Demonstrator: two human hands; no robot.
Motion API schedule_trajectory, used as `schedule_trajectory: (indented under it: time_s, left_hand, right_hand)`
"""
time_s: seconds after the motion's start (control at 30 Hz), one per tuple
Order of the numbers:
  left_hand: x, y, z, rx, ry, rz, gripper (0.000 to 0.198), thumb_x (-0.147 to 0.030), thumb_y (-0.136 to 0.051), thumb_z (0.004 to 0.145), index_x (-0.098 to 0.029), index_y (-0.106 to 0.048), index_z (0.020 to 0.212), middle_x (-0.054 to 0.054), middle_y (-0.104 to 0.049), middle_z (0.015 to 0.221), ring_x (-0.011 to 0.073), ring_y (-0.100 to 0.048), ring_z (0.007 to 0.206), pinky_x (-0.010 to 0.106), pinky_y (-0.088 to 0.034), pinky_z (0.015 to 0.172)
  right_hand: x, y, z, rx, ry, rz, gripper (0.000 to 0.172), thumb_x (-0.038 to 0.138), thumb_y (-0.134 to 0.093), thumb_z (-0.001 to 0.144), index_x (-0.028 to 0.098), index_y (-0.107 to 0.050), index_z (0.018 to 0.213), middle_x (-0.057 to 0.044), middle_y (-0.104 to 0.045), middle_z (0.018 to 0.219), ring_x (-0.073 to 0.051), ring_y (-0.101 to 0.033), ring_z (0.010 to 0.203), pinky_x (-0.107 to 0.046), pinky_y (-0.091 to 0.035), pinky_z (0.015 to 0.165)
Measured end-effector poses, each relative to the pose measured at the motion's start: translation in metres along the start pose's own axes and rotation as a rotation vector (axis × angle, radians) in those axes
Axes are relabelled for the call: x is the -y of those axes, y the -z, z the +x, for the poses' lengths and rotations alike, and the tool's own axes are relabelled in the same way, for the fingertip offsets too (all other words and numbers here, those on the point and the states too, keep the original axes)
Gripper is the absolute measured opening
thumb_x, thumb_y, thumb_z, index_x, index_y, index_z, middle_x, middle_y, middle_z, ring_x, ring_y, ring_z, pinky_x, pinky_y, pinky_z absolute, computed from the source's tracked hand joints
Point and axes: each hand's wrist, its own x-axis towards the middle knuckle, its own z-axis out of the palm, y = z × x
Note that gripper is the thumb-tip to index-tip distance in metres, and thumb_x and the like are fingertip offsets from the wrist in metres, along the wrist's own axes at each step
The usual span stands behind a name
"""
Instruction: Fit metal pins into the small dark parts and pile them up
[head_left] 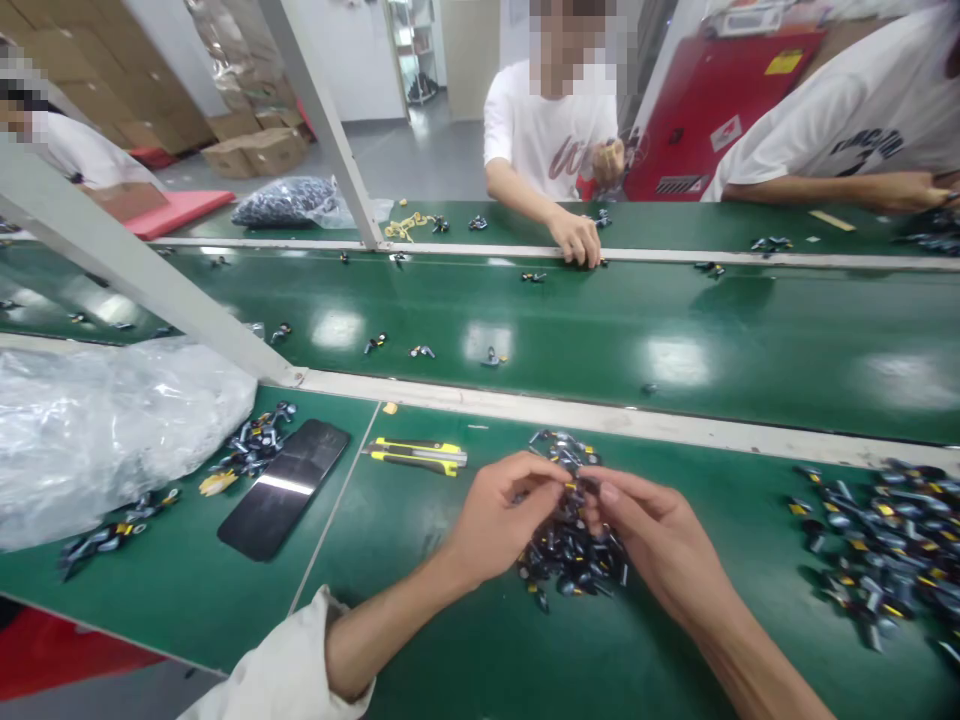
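Head view: left hand point(506, 515), right hand point(660, 530), grip pinching small part point(589, 484), partly hiding pile point(574, 565); cutter point(416, 456), phone point(285, 490), bag point(127, 420) leftward.

Free tabletop point(731, 535) between right grip point(664, 540) and parts heap point(892, 540), white rail point(600, 416) beyond

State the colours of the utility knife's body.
The utility knife is yellow and black; head view shows it best.

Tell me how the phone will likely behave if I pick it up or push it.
The phone looks stiff, being a flat slab with straight edges. Its glossy face, which mirrors a strip of light, suggests it may be slippery. Lying flat, it would probably slide rather than roll or tip, perhaps nudging the parts beside it if pushed their way.
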Motion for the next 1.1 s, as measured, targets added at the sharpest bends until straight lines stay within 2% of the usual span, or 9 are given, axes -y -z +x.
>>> schedule_trajectory:
  time_s: [0.17, 0.33, 0.47, 0.63, 0.87, 1.1]
  left_hand:
    - [-0.003, -0.003, -0.003, 0.062, -0.037, -0.096, 0.016, -0.023, -0.069, 0.092, -0.018, -0.078, 0.104, 0.007, -0.074, 0.09, 0.019, -0.072, 0.085, 0.03, -0.056, 0.081]
    - [-0.01, 0.0, -0.003, 0.026, -0.036, -0.039, 0.014, -0.021, -0.07, 0.091, -0.018, -0.081, 0.098, 0.008, -0.074, 0.091, 0.0185, -0.071, 0.085, 0.028, -0.056, 0.079]
    - [-0.012, 0.003, -0.002, 0.04, -0.021, -0.033, 0.025, -0.017, -0.065, 0.093, -0.021, -0.077, 0.114, 0.008, -0.074, 0.101, 0.0172, -0.07, 0.089, 0.027, -0.056, 0.082]
    - [-0.014, 0.003, -0.004, 0.074, -0.047, 0.007, 0.016, -0.014, -0.069, 0.09, -0.019, -0.083, 0.097, 0.007, -0.075, 0.093, 0.0146, -0.069, 0.084, 0.023, -0.054, 0.078]
    - [-0.017, -0.001, -0.003, 0.048, -0.036, -0.085, 0.014, -0.011, -0.073, 0.086, -0.019, -0.081, 0.094, 0.003, -0.073, 0.087, 0.0123, -0.07, 0.077, 0.021, -0.056, 0.071]
    - [-0.017, -0.003, -0.001, 0.074, 0.136, -0.315, 0.007, -0.013, -0.079, 0.083, -0.019, -0.079, 0.086, -0.001, -0.076, 0.075, 0.0088, -0.071, 0.07, 0.017, -0.056, 0.069]
  right_hand:
    - [0.005, -0.006, -0.005, 0.025, -0.004, 0.051, 0.022, 0.038, -0.081, 0.084, 0.025, -0.084, 0.101, -0.003, -0.074, 0.071, -0.015, -0.062, 0.062, -0.027, -0.051, 0.062]
    - [0.002, -0.004, -0.007, 0.051, 0.032, -0.017, 0.019, 0.036, -0.081, 0.085, 0.027, -0.084, 0.102, -0.003, -0.076, 0.074, -0.015, -0.064, 0.064, -0.026, -0.052, 0.062]
    - [0.007, -0.004, -0.006, 0.02, 0.079, -0.129, 0.017, 0.036, -0.08, 0.086, 0.029, -0.085, 0.1, -0.001, -0.075, 0.071, -0.014, -0.065, 0.064, -0.025, -0.054, 0.062]
    - [0.015, -0.004, -0.008, 0.019, 0.126, -0.19, 0.013, 0.035, -0.078, 0.086, 0.032, -0.085, 0.098, 0.0, -0.075, 0.069, -0.014, -0.065, 0.063, -0.024, -0.054, 0.061]
    - [0.014, -0.006, -0.009, 0.092, 0.174, -0.183, 0.015, 0.033, -0.076, 0.089, 0.031, -0.084, 0.101, 0.001, -0.074, 0.068, -0.012, -0.064, 0.063, -0.02, -0.053, 0.061]
    - [0.011, -0.01, -0.007, 0.144, 0.105, 0.02, 0.009, 0.029, -0.077, 0.089, 0.028, -0.08, 0.098, 0.003, -0.076, 0.071, -0.008, -0.068, 0.062, -0.017, -0.054, 0.065]
